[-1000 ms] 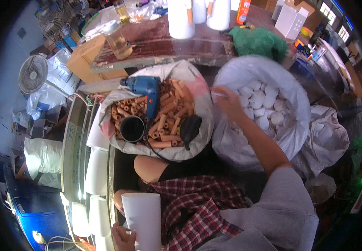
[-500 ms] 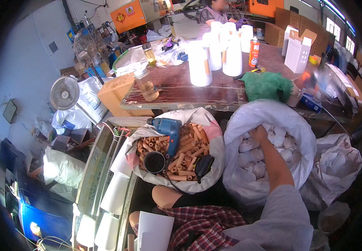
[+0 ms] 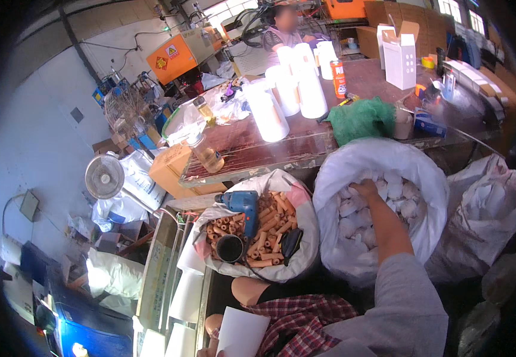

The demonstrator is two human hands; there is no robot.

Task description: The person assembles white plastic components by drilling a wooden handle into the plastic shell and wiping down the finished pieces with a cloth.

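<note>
My right hand (image 3: 365, 189) reaches into a sack lined with white plastic (image 3: 342, 163), its fingers among the white rounded pieces (image 3: 348, 227) there. Its fingers are curled, and what they grip, if anything, cannot be made out. At the lower edge, part of my left hand (image 3: 205, 351) shows against a smooth white tube-like piece (image 3: 243, 333), which it holds upright by my lap. Most of that hand is hidden or cut off. Left of the lined sack, another sack (image 3: 302, 253) holds many tan tubes (image 3: 262, 241), with a blue power drill (image 3: 247, 205) and a dark cup (image 3: 230, 248) on top.
Ahead stands a dark red table (image 3: 240, 149) with white cylinders (image 3: 268, 113), a spray can (image 3: 337, 80), green netting (image 3: 362, 121) and a bottle (image 3: 206, 154). Another person (image 3: 281, 38) is behind it. A crumpled white bag (image 3: 484, 214) lies right; white sleeves line a rail (image 3: 150, 285) at left.
The view has shifted and tilted. My right hand stays in the lined sack, its fingers now more visible. Fingers of my left hand have come into view at the white piece.
</note>
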